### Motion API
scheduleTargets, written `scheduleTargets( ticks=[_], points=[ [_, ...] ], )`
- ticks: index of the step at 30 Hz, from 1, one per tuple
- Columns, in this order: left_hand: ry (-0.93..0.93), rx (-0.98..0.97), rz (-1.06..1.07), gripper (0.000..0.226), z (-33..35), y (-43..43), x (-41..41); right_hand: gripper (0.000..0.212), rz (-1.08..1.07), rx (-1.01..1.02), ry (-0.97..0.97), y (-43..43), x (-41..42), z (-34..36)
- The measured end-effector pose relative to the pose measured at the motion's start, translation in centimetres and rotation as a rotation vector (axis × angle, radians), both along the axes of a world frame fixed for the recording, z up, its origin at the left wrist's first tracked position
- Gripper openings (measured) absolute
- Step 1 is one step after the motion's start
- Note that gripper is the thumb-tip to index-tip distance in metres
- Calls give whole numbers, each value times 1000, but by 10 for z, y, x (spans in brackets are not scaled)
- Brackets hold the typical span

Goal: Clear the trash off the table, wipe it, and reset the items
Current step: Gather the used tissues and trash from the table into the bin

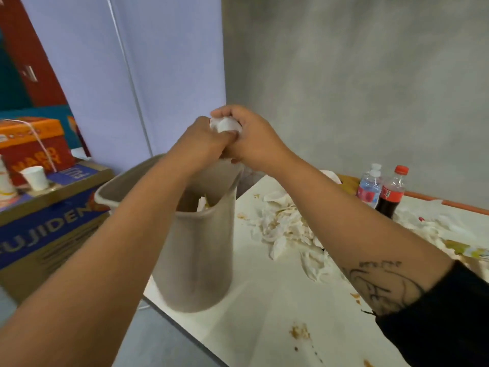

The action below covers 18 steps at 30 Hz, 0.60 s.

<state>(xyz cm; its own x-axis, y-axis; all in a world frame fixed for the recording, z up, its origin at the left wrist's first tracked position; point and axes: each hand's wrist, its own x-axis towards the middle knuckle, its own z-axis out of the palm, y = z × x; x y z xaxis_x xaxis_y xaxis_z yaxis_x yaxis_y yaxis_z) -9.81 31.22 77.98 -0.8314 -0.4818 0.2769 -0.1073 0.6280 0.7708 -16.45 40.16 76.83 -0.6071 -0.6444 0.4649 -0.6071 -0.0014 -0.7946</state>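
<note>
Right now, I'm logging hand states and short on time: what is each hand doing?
Left hand: grips the crumpled white paper wad.
Right hand: grips the same wad.

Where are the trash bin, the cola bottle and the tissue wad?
trash bin [195, 260], head view, on its front wall.
cola bottle [393, 193], head view, on its red label.
tissue wad [225, 125], head view, on the white top.

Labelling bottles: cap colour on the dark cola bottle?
Red cap on the dark plastic cola bottle; head view.
</note>
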Motion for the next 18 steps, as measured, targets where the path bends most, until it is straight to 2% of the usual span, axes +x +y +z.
scheduleTargets(
  ticks=[4,6,7,9,11,13,18],
  points=[
    [-180,-64,-21,11,-12,-39,20,66,33,289,60,-38,3,-12],
    [-263,-84,-4,5,-21,-57,27,68,44,403,93,-51,3,-20],
    [-301,-91,-8,5,-25,-64,29,68,44,461,118,-55,4,-22],
    [-356,-80,-66,25,-32,-74,31,71,46,571,151,-59,3,-26],
    [-377,-54,-63,25,-35,-79,30,72,49,635,168,-60,2,-26],
    [-353,-60,-18,20,-36,-83,27,65,49,619,187,-60,1,-24],
    [-203,-152,75,36,-21,-65,11,38,-70,401,206,-48,-13,-19]
  ],
)
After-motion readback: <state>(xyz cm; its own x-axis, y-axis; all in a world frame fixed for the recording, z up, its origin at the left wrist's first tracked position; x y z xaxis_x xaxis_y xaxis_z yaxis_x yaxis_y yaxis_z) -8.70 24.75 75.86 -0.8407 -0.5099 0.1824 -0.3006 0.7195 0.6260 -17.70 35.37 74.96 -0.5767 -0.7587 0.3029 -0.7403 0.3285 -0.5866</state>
